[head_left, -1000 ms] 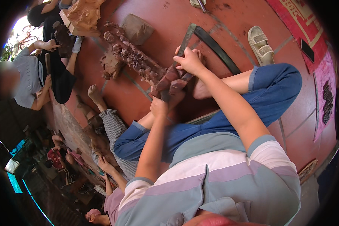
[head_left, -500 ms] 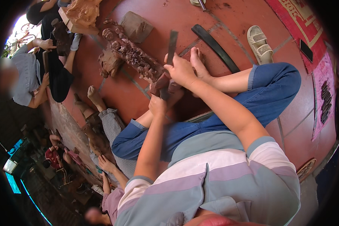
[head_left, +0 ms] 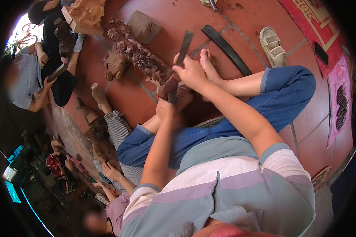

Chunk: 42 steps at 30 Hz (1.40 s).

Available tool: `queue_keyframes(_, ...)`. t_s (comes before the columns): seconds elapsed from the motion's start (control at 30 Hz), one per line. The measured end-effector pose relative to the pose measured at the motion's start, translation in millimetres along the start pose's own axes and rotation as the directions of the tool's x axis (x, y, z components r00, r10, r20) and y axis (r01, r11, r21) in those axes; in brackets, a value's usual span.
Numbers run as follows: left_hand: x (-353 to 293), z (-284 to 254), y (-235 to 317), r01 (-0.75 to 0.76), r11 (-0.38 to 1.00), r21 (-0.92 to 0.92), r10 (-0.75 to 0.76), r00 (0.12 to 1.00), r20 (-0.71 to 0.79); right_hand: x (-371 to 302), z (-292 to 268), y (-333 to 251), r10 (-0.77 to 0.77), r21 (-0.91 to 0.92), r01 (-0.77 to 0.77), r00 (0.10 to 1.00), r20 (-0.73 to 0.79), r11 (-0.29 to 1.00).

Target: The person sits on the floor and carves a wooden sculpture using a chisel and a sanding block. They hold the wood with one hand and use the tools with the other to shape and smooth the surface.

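A long, dark reddish-brown wood carving with dense knobbly figures slants across the floor, its plain lower end toward me. My left hand is closed at that lower end, fingers partly hidden behind it. Closed round a flat, dark bar is my right hand, just right of the carving's lower end. The bar's free end points up and away. Whether it touches the wood cannot be seen.
Rough wood blocks flank the carving. Right of my bare foot lie a curved black strip and a sandal. A phone rests on the red mat. Other people sit at left; one person's hand holds a flat bar.
The bar in my right hand has tilted slightly rightward; my left hand and the carving stay nearly still. At left, a co-worker's bar has swung down from upright to slanted.
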State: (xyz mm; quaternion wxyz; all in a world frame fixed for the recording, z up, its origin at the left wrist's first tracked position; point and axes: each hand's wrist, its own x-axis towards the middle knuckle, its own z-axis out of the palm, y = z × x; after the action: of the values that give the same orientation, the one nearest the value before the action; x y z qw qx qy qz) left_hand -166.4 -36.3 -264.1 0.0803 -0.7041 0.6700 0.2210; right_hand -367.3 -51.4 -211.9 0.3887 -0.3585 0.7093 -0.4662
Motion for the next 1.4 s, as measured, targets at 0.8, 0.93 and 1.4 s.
queue_keyframes(0.8,-7.6,-11.9,12.2,0.011,0.999,-0.052,-0.012,1.000,-0.017,8.6,-7.9,7.0,0.045,0.111,-0.043,0.999,-0.018,0.993)
queue_keyframes(0.93,-6.5,-7.0,8.6,0.007,0.998,-0.070,-0.008,1.000,-0.022,-9.0,2.4,-5.7,-0.083,-0.101,0.087,0.996,0.043,0.991)
queue_keyframes(1.4,-1.4,-2.9,1.6,0.013,1.000,-0.025,-0.013,1.000,0.021,32.6,-15.2,9.9,0.177,0.077,-0.183,0.981,0.074,0.980)
